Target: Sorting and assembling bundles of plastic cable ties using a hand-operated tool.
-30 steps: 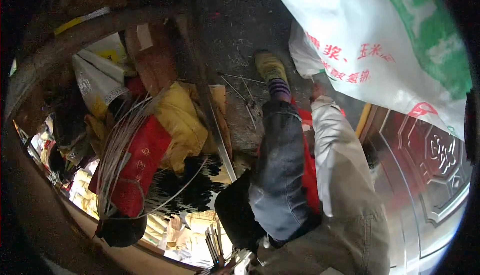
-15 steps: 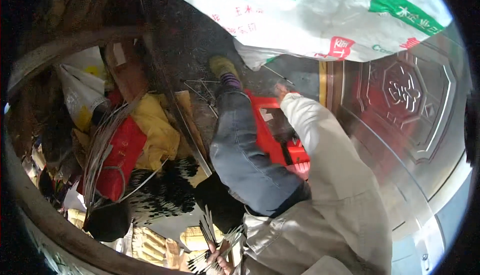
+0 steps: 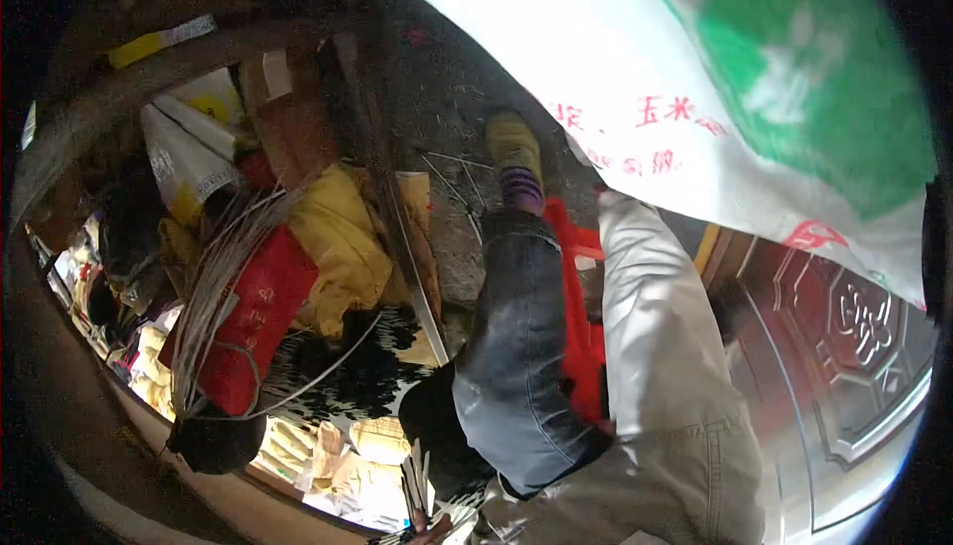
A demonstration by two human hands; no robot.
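Observation:
My left hand (image 3: 429,527) shows at the lower edge, partly cut off. Its fingers are closed round a bundle of thin sticks (image 3: 417,477), some of them dark at the ends. From the lower right my right arm in a pale sleeve (image 3: 650,297) reaches forward. The cuff ends at the edge of a large white woven sack (image 3: 635,59) with green and red print. That sack covers my right hand, so its fingers cannot be seen. A red plastic frame (image 3: 581,327) stands between the sleeve and my blue trouser leg (image 3: 511,337).
At left lie a red packet (image 3: 263,322), a coil of pale wire (image 3: 213,287) and a yellow cloth (image 3: 342,237). Many black-tipped pieces (image 3: 342,371) lie beneath them. Thin rods (image 3: 459,183) rest on the dark floor. A metal panelled door (image 3: 854,346) stands at right.
The view has shifted, and the sack fills more of the upper right. My right hand, visible before beside a thin rod, is now behind the sack. My left hand has sunk toward the lower edge.

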